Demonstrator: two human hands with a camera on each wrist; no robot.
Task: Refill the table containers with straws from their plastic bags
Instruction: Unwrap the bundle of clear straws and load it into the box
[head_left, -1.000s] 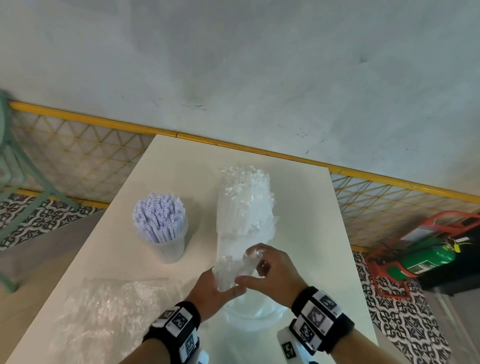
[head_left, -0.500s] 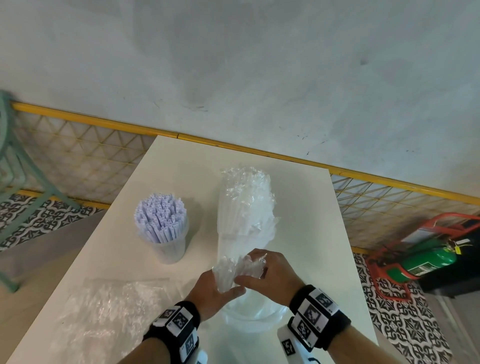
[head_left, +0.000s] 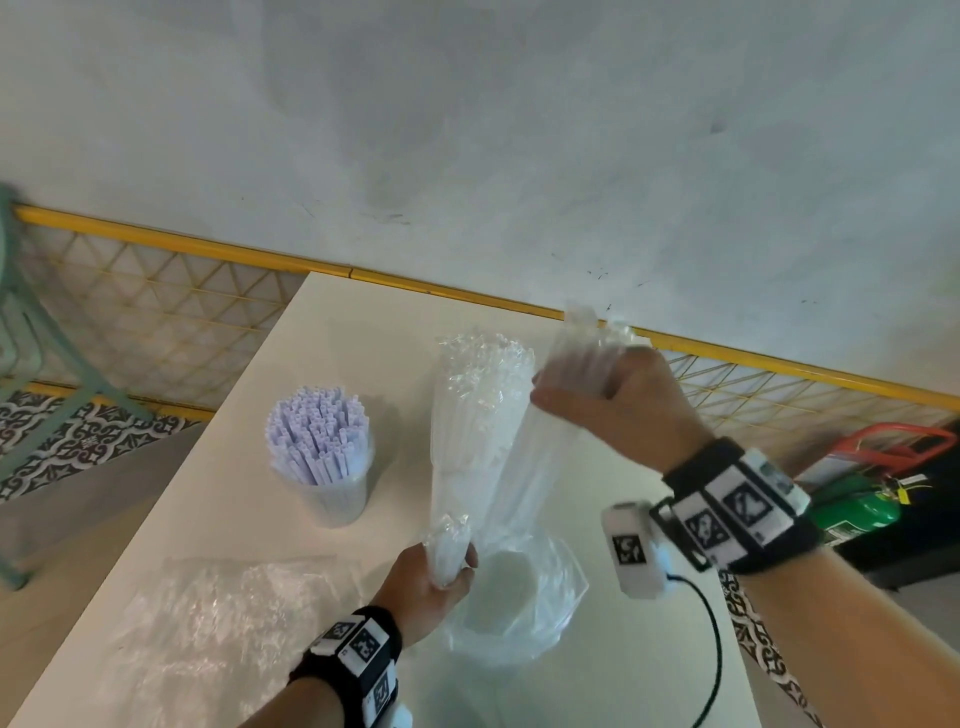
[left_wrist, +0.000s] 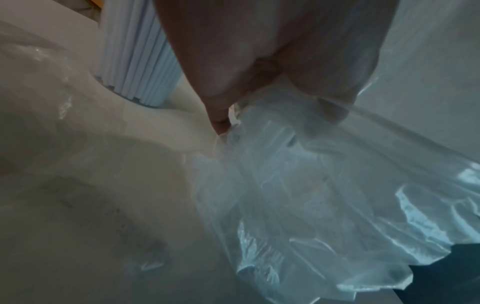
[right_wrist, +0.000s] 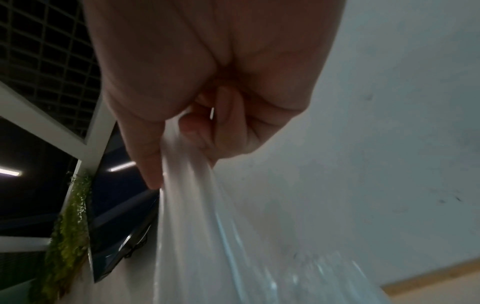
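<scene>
A bundle of clear straws (head_left: 480, 400) stands upright mid-table, wrapped in a clear plastic bag (head_left: 519, 597) whose loose end pools on the white table (head_left: 363, 332). My left hand (head_left: 439, 577) grips a bunched part of the bag near its base, the left hand (left_wrist: 259, 61) and the bag (left_wrist: 311, 205) also showing in the left wrist view. My right hand (head_left: 618, 405) is raised beside the bundle's top and holds a stretched strip of the bag (right_wrist: 207, 226) between the thumb and curled fingers (right_wrist: 197, 127). A clear cup of pale purple straws (head_left: 319, 452) stands to the left.
A crumpled empty plastic bag (head_left: 208, 623) lies at the near left of the table. A black cable (head_left: 711, 639) runs from my right wrist. A yellow mesh fence (head_left: 156, 312) backs the table, a green extinguisher (head_left: 857, 514) sits on the floor at right, and a teal chair (head_left: 31, 332) stands at left.
My right hand has left its spot next to the left hand and risen up and away, drawing the plastic out with it. The left hand keeps its grip low down.
</scene>
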